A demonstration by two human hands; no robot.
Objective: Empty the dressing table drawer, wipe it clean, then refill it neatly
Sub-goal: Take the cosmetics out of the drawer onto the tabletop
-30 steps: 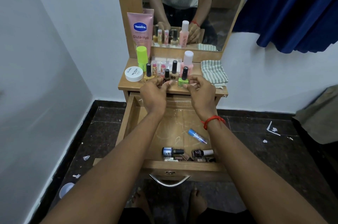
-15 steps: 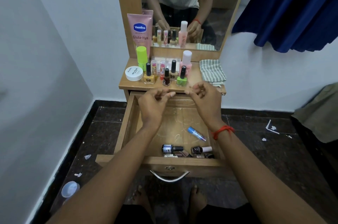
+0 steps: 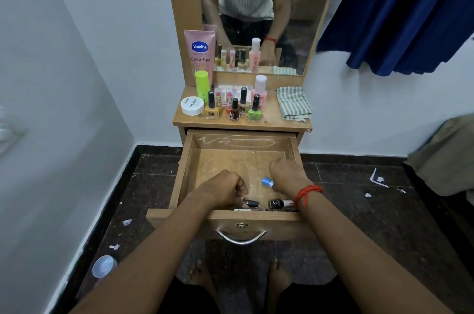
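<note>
White walls meet a dark stone floor [image 3: 384,224] strewn with paper scraps, and a blue curtain [image 3: 410,11] hangs at the upper right. Against the wall stands a wooden dressing table [image 3: 272,116] with a mirror [image 3: 302,18] that reflects the person's torso. On its top stand a pink Vaseline tube [image 3: 200,54], a lime-green stick [image 3: 201,88], a white jar [image 3: 192,106], a row of upright nail polish bottles [image 3: 234,111] and a pink bottle with a white cap [image 3: 259,90]. A folded striped cloth [image 3: 295,103] lies at the right end. Below, the drawer [image 3: 179,180] is pulled fully out, its wooden bottom smeared with white marks. Both hands reach into it. The left hand [image 3: 223,190] is at the front edge, fingers curled around a small black-capped bottle [image 3: 252,203] lying on its side. The right hand [image 3: 287,172], a red thread [image 3: 307,192] round its wrist, hovers near the right wall with fingers curled under; I cannot tell whether it holds anything. A blue-capped tube [image 3: 267,182] lies just beside it, and a dark bottle [image 3: 276,204] rests against the drawer front.
</note>
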